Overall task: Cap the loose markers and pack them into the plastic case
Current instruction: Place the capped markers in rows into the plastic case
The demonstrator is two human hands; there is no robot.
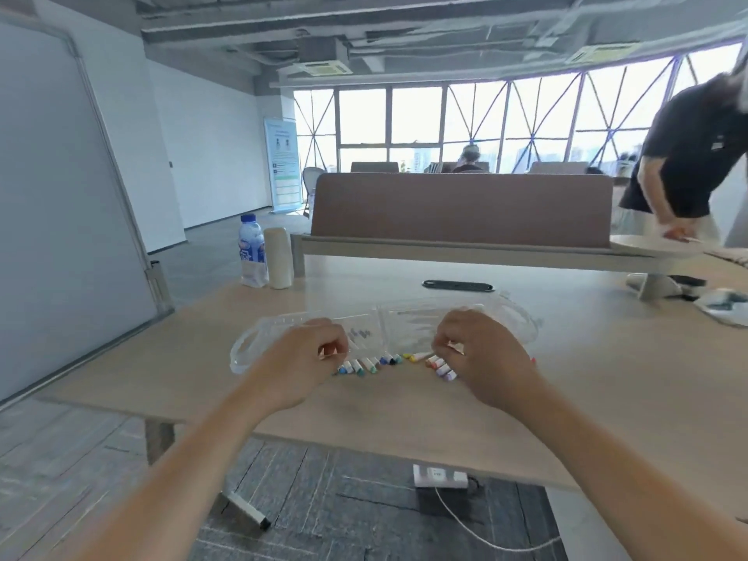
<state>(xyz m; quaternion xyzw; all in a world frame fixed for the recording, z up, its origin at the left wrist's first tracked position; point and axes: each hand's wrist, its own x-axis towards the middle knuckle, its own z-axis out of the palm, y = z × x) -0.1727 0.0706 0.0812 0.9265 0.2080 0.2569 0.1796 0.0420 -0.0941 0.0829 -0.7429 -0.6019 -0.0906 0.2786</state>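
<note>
On desk (pixel 607 378) | markers (pixel 368 364) between left grip (pixel 307 354) and right grip (pixel 481 354) | case (pixel 404 317) behind

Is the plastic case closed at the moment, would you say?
No, the plastic case lies opened flat on the table, behind the markers.

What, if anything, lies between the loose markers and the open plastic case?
Nothing visible does. The markers lie on the table right along the near edge of the plastic case, which lies open and flat behind them. The left hand and right hand hover over the row; what they hold is unclear.
</note>
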